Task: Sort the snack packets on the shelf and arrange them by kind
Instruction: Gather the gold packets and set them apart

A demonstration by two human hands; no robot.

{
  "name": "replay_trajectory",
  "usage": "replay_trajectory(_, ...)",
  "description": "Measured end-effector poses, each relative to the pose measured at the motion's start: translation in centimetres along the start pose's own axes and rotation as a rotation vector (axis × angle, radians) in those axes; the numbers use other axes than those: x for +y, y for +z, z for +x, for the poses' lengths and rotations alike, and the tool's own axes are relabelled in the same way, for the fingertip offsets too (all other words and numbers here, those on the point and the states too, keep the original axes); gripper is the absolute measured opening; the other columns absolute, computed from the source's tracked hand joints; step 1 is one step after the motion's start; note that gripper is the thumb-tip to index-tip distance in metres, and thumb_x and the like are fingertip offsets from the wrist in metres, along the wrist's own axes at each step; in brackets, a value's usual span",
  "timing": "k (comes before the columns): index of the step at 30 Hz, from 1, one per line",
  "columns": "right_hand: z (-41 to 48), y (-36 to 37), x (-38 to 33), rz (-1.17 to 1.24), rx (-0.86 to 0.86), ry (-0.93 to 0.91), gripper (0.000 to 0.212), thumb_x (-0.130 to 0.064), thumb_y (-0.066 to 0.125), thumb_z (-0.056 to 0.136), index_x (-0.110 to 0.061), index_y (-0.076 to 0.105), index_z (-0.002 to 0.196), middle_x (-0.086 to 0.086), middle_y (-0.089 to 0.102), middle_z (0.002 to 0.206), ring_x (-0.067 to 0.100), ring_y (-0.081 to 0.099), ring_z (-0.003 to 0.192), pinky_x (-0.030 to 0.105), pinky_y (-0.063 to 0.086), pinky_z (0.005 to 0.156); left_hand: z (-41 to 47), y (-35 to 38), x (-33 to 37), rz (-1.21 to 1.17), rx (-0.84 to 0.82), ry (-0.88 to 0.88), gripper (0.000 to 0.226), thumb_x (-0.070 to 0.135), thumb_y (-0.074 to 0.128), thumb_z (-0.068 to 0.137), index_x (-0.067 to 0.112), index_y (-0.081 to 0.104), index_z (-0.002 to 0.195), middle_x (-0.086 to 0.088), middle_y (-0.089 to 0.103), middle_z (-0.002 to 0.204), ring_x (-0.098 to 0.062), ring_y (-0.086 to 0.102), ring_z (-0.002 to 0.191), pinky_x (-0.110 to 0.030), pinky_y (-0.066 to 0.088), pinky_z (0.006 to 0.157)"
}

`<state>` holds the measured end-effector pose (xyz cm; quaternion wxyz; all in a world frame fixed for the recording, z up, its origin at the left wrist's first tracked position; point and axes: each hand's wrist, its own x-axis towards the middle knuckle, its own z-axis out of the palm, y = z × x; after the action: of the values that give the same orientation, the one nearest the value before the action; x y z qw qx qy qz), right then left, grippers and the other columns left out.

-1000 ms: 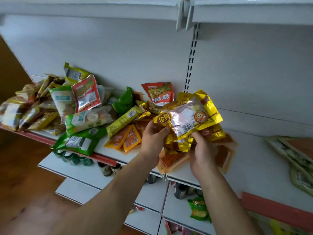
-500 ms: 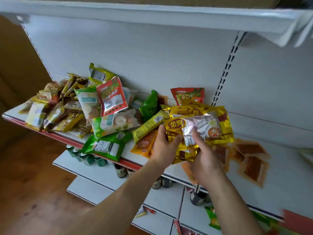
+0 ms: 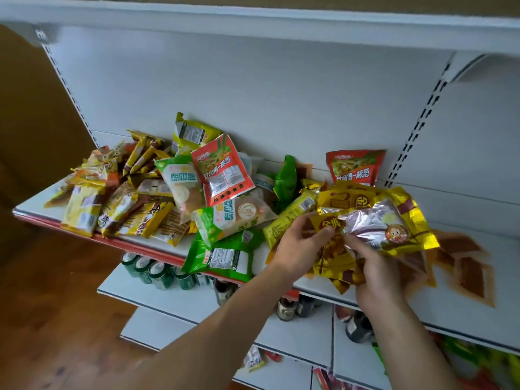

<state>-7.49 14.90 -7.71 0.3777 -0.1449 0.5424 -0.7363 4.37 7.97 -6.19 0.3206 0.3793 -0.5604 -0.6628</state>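
Both hands hold a bunch of gold-and-silver foil snack packets (image 3: 377, 220) just above the white shelf (image 3: 464, 313). My left hand (image 3: 298, 246) pinches the packets' left edge. My right hand (image 3: 377, 274) grips them from below. To the left a mixed heap covers the shelf: yellow stick packets (image 3: 140, 215), green-and-white bun packets (image 3: 233, 215), a red packet (image 3: 222, 170) and a green packet (image 3: 222, 254) hanging over the front edge. Another red packet (image 3: 356, 167) leans on the back wall. Orange-brown flat packets (image 3: 467, 266) lie right of my hands.
The upper shelf (image 3: 253, 21) overhangs close above. Green cans (image 3: 157, 274) and dark bottles (image 3: 289, 308) stand on the lower shelf. More packets lie on the shelves at the bottom right. Wooden floor (image 3: 56, 319) shows at the left.
The view has swung left, so the heap and my hands now sit further right in frame. Both hands have kept hold of the gold packets and lowered them slightly toward the shelf.
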Motion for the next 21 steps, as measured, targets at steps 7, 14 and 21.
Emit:
replay_trajectory(7, -0.5, -2.0, -0.3, 0.019, 0.212, 0.026, 0.048, -0.007, 0.077, 0.067, -0.015, 0.070, 0.113, 0.008, 0.076, 0.100, 0.031, 0.074, 0.085, 0.045, 0.059, 0.065, 0.6, -1.4, -0.3, 0.164, -0.139, 0.105, 0.035, 0.031, 0.065, 0.093, 0.031, 0.055, 0.126, 0.009, 0.064, 0.117, -0.012, 0.065, 0.102, -0.021, 0.055, 0.080)
replay_trajectory(14, 1.0, -7.1, -0.3, -0.232, 0.407, -0.070, 0.036, -0.020, 0.081, 0.065, -0.025, 0.068, 0.099, 0.001, 0.074, 0.096, 0.026, 0.072, 0.082, 0.039, 0.059, 0.054, 4.1, -1.6, -0.6, 1.061, 0.053, 0.374, 0.068, 0.042, 0.058, 0.090, 0.026, 0.030, 0.150, -0.003, 0.024, 0.158, -0.027, 0.018, 0.146, -0.045, 0.020, 0.120)
replay_trajectory(21, 2.0, -7.9, 0.3, -0.470, 0.454, -0.122, 0.049, -0.047, 0.074, 0.058, -0.031, 0.061, 0.102, -0.003, 0.071, 0.103, 0.027, 0.067, 0.097, 0.055, 0.055, 0.082, 5.5, -0.1, -3.8, 1.312, 0.045, 0.498, 0.051, 0.045, 0.045, 0.091, 0.027, 0.050, 0.138, -0.006, 0.037, 0.151, -0.031, 0.025, 0.142, -0.046, 0.018, 0.115)
